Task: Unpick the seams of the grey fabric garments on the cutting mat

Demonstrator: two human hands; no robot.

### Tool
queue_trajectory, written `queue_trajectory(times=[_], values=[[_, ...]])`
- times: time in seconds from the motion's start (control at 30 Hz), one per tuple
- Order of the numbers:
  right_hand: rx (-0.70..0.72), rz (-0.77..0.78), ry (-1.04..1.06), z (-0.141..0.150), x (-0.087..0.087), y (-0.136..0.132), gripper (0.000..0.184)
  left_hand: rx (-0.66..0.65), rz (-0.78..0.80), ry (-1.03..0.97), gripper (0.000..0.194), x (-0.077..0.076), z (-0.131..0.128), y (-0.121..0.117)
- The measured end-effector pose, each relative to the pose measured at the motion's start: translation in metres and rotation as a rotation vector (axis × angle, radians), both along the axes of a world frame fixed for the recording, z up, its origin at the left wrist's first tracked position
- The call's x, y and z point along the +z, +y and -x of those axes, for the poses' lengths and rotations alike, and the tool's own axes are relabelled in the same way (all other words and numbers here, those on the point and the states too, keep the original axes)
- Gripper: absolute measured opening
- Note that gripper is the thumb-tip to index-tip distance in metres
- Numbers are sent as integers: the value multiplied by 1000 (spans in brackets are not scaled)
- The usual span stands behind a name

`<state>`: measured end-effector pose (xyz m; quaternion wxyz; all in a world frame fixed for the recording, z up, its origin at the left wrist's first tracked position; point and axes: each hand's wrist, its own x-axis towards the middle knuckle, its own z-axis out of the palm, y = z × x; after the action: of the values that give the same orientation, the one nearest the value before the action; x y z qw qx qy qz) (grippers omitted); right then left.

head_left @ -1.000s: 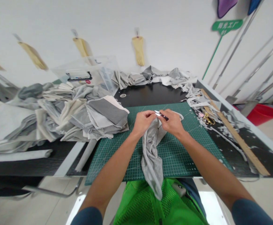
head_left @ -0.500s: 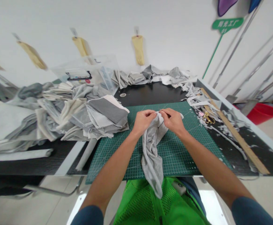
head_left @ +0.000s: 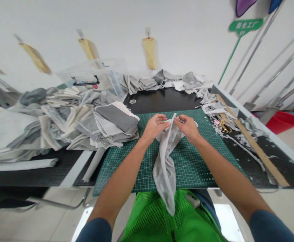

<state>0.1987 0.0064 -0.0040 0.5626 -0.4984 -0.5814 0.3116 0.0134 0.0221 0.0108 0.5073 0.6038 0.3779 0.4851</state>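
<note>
A piece of light grey cloth hangs in loose folds from my hands, over the front of a green cutting mat and down onto my green mesh vest. My left hand has its thumb against the cloth's upper left edge, with the fingers curled behind and partly hidden. On the other side, my right hand pinches the top edge near a raised fold. Thin dark metal points show at the right fingers, too small to name.
Piled grey and white cloth pieces lie at left, before a clear plastic box. Scraps line the back. Gold-handled scissors and a wooden strip lie at right. A red bucket stands beyond the table.
My hands have moved slightly apart, and the left fingers have loosened and spread. The cloth's top edge now stands up between them. Dark metal points now show at my right hand.
</note>
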Motion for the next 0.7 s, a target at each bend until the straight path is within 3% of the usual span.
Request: queue_trajectory(times=[0.07,0.2,0.3,0.43,0.57,0.63,0.7], values=[[-47,-13,29,-1,-1,2,32,-97,-52,186,50,1,-1,-3],[-187,-21,38,-4,-7,9,32,-240,-166,595,27,-2,1,-1],[-334,-25,35,-10,-13,16,31,-219,-138,631,18,-5,11,9],[-458,-39,33,-18,-19,22,29,-112,-146,623,34,-7,26,22],[-400,-76,-75,-26,-23,26,30,-25,-145,649,21,-10,35,28],[-292,-78,-221,-27,-26,27,26,-63,-75,577,12,-11,37,27],[-171,-47,-405,-26,-30,27,22,-127,12,434,19,-12,37,26]])
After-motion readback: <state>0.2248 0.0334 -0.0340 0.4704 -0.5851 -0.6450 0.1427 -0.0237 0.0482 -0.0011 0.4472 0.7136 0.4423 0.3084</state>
